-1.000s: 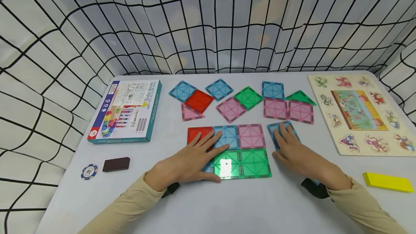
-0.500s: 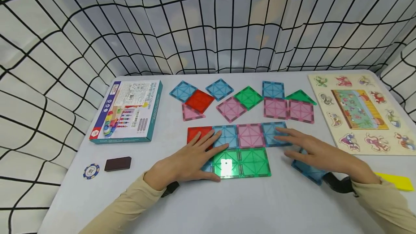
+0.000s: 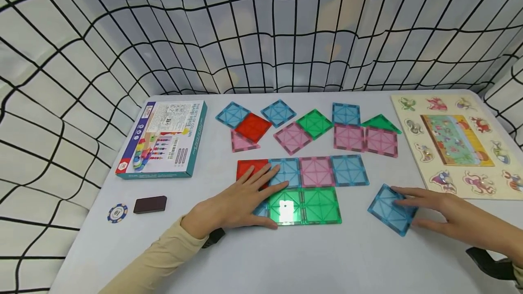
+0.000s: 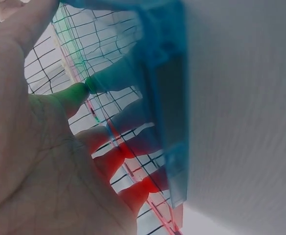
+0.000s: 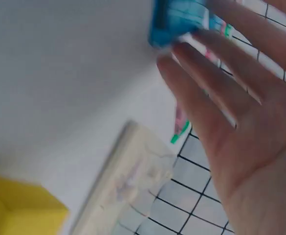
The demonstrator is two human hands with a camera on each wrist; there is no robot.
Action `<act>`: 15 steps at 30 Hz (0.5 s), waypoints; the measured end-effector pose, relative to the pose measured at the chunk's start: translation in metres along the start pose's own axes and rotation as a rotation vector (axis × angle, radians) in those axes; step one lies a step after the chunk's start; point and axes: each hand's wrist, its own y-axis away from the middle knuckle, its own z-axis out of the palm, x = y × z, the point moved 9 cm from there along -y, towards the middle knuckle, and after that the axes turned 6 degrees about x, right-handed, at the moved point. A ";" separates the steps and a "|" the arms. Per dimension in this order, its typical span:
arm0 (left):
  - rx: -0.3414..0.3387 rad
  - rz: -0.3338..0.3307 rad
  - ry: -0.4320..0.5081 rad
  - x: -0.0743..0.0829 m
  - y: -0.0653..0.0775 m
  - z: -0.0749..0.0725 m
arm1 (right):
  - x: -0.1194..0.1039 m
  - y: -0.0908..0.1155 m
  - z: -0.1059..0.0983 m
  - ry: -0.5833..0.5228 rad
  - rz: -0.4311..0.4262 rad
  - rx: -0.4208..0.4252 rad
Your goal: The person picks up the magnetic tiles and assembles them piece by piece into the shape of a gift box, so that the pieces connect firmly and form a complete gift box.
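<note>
Translucent blue, a square tile (image 3: 388,212) sits cornerwise above the near half of the white table (image 3: 294,257); the right hand (image 3: 449,212) reaches it from the right, fingers nearly straight and loosely parted, their tips touching its right side; whether the tile lies fully flat cannot be told.

To its left, apart from it, is a joined block of tiles: red (image 3: 246,167), blue, pink (image 3: 317,171) and blue again along the back; in front, part of a blue one and two green ones (image 3: 321,205); the left hand (image 3: 233,203) is spread over the block's left end, fingers extended, gripping nothing.

Behind are more loose tiles (image 3: 312,124) in small groups; leftward, a printed box (image 3: 163,137), a dark block (image 3: 150,204) and a chip (image 3: 117,213); rightward, a puzzle board (image 3: 461,170) and, in the right wrist view, a yellow block (image 5: 23,208).
</note>
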 end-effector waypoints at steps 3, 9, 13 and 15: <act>0.002 0.002 0.004 0.000 0.000 0.000 | -0.007 -0.003 -0.001 0.006 0.049 0.041; 0.003 0.005 -0.006 -0.001 0.001 0.001 | -0.024 -0.013 0.007 0.041 0.152 -0.020; 0.005 0.007 -0.012 -0.002 0.001 0.002 | -0.038 -0.022 0.005 0.056 0.042 0.024; 0.006 0.007 -0.012 -0.002 0.001 0.002 | -0.044 -0.027 0.004 0.058 -0.015 0.048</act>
